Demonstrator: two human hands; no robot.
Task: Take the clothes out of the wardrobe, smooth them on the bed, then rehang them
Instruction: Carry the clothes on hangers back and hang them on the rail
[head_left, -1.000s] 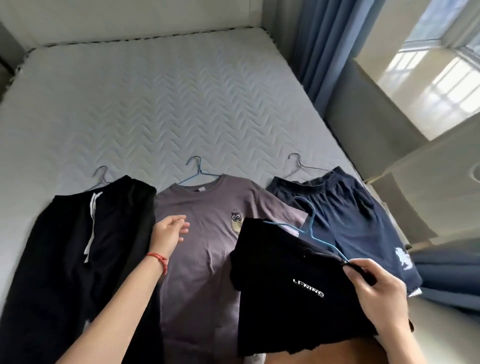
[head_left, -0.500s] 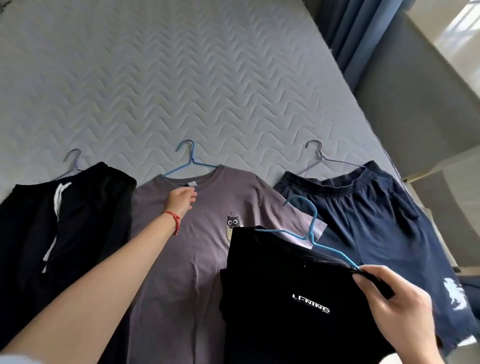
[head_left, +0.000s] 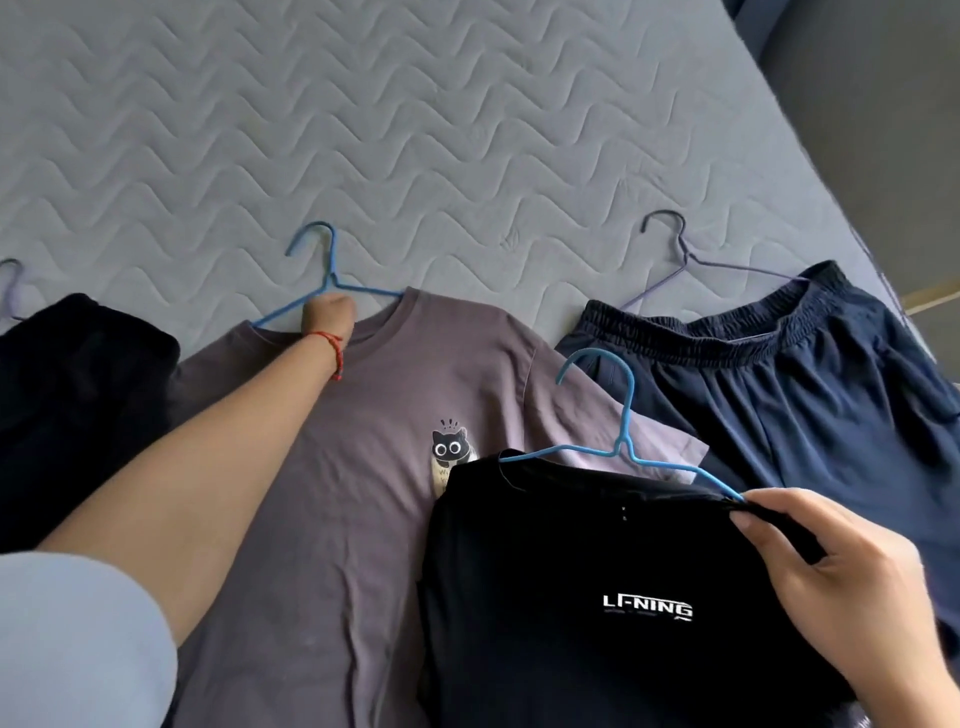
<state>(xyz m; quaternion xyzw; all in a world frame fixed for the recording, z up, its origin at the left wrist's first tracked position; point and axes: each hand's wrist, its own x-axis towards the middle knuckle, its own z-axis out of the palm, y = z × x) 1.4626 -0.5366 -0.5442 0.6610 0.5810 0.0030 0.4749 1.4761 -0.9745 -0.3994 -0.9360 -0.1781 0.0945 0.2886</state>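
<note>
A purple T-shirt (head_left: 374, 415) with a cat print lies flat on the grey quilted bed (head_left: 415, 130), on a blue hanger (head_left: 317, 270). My left hand (head_left: 328, 314) is closed at the shirt's collar, on the hanger's shoulder bar. A black garment (head_left: 571, 597) with white lettering hangs on a second blue hanger (head_left: 623, 441) over the purple shirt's lower right. My right hand (head_left: 841, 582) pinches that garment's shoulder and the hanger end. Black trousers (head_left: 78, 405) lie at the left, navy shorts (head_left: 805, 405) at the right.
The navy shorts sit on a purple-grey wire hanger (head_left: 685, 260). Another hanger hook (head_left: 13, 280) shows at the far left above the black trousers. The bed's right edge meets a grey wall panel (head_left: 883, 104).
My left hand has reached forward from the purple shirt's chest to its collar and closed on the hanger. The view has tilted down and closer. My right hand keeps its hold.
</note>
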